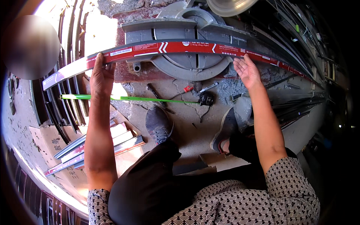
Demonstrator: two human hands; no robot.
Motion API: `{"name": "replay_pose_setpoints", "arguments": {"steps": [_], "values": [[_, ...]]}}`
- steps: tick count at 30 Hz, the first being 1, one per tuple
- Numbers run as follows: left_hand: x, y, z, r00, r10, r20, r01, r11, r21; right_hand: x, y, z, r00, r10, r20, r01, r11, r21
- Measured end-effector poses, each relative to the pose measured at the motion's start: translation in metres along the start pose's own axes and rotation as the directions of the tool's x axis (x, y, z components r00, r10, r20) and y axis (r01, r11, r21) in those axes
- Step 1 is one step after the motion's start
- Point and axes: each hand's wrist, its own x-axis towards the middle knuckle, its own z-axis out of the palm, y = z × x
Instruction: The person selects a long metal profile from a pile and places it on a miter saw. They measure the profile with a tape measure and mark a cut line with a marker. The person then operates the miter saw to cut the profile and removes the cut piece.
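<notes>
1. The long red-faced strip (176,48) lies across the front of the grey saw base (176,66), as seen from above; any gap between them is hard to judge.
2. Its left end juts well past the saw, over dark metal lengths (71,22); its right end runs close beside stacked profiles (279,41), leaving little room there.
3. Its long axis runs side to side, bowed by the lens, both ends dipping toward the person; the printed face looks up at the camera.
4. The left hand (101,79) grasps the strip near its left end, thumb on the printed face.
5. The right hand (246,72) is unclenched, palm up, fingertips at the near edge; whether it bears weight cannot be told.
6. Between saw and shoes (159,122), the floor holds a tape measure (206,98), its green blade (131,98) drawn out leftward, passing the left forearm, and a marker (209,87).
7. The strip's right tip fades into shadow; the saw's upper part is cut off; a round blur covers the upper left.
</notes>
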Motion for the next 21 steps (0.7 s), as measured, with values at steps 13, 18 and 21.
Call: {"name": "replay_pose_setpoints", "arguments": {"steps": [13, 18, 21], "values": [[-0.002, -0.002, 0.004, 0.999, 0.002, 0.037, -0.006, 0.994, 0.109, -0.106, 0.134, -0.012, 0.812, -0.130, 0.568, 0.574, 0.007, -0.819], [-0.001, 0.000, 0.007, 0.999, -0.020, 0.048, 0.016, 0.996, 0.087, -0.099, 0.143, -0.013, 0.808, -0.112, 0.579, 0.574, -0.073, -0.816], [-0.002, -0.002, 0.007, 0.999, -0.018, 0.031, 0.015, 0.997, 0.075, -0.089, 0.142, -0.012, 0.819, -0.057, 0.571, 0.569, -0.042, -0.821]]}}
